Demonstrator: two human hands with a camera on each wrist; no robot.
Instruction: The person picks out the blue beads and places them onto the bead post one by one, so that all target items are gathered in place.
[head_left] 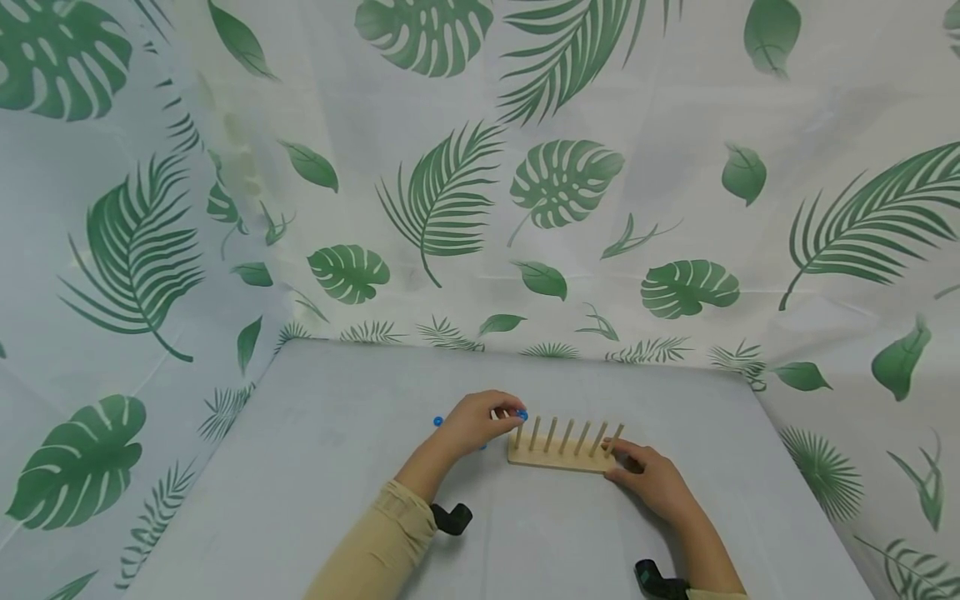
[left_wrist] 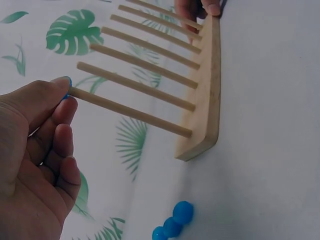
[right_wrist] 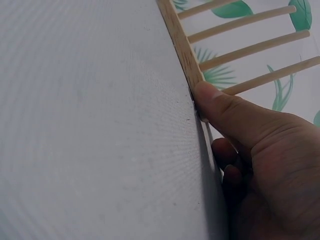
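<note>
A wooden peg board (head_left: 558, 458) with several upright pegs stands on the table. My left hand (head_left: 471, 425) pinches a blue bead (head_left: 522, 414) between thumb and fingertips at the top of the leftmost peg (left_wrist: 132, 114). In the left wrist view the thumb covers most of that bead. My right hand (head_left: 651, 479) grips the right end of the board, with the thumb along its near edge in the right wrist view. All the pegs in sight are bare along their shafts.
Several more blue beads (left_wrist: 183, 212) lie on the table left of the board, one blue bead (head_left: 438, 422) just beyond my left wrist. The white table (head_left: 360, 400) meets a leaf-patterned curtain (head_left: 450, 208) at the back and sides.
</note>
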